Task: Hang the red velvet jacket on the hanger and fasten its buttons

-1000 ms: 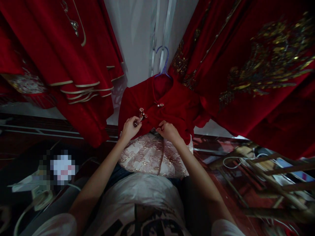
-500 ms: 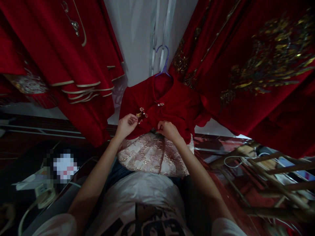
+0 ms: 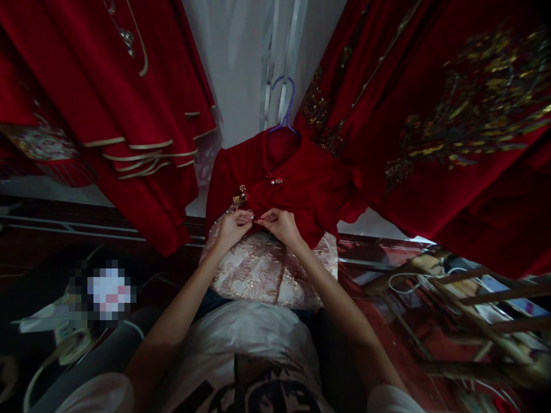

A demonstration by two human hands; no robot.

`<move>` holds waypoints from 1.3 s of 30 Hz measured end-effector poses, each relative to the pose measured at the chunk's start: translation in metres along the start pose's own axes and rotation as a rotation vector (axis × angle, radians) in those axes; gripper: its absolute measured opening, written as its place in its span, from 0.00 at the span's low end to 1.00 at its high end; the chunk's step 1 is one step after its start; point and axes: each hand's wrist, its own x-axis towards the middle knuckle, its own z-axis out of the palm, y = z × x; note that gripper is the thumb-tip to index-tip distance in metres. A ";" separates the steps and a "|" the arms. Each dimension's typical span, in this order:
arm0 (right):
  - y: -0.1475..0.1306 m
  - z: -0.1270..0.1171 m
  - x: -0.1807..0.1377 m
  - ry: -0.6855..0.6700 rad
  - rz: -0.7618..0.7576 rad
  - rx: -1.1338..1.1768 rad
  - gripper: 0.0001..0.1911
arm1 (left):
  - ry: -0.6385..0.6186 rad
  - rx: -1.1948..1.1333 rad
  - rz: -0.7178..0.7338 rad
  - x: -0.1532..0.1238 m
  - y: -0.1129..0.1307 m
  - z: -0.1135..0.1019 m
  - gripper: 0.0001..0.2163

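Observation:
A small red jacket (image 3: pixel 310 189) hangs on a purple hanger (image 3: pixel 282 109) straight ahead, over a pale pink brocade skirt (image 3: pixel 267 275). A pearl and gold clasp (image 3: pixel 238 199) sits on its left front, a smaller clasp (image 3: pixel 273 180) near the collar. My left hand (image 3: pixel 232 228) and my right hand (image 3: pixel 279 225) meet at the jacket's lower front edge, fingertips pinched together on the red cloth or a fastening there. What lies between the fingertips is too small to make out.
Long red gowns with gold trim (image 3: pixel 142 132) hang at the left, and red gowns with gold embroidery (image 3: pixel 465 126) at the right. A white wall (image 3: pixel 241 69) shows between them. A wooden frame with white cables (image 3: pixel 465 292) stands at the lower right. Cables and paper (image 3: pixel 64 338) lie at the lower left.
Both hands have come together at the middle of the jacket's lower front. The left hand has left the pearl clasp and moved right and down; the right hand shifted slightly left.

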 end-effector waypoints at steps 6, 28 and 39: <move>-0.002 0.016 0.009 0.048 -0.033 -0.019 0.05 | 0.032 -0.051 -0.039 0.000 0.004 0.000 0.11; -0.015 -0.003 -0.012 0.068 0.032 -0.521 0.06 | 0.032 0.472 0.218 -0.006 0.007 0.003 0.08; 0.009 0.020 -0.011 -0.015 0.010 -0.458 0.07 | -0.104 0.609 0.332 -0.006 0.006 0.004 0.03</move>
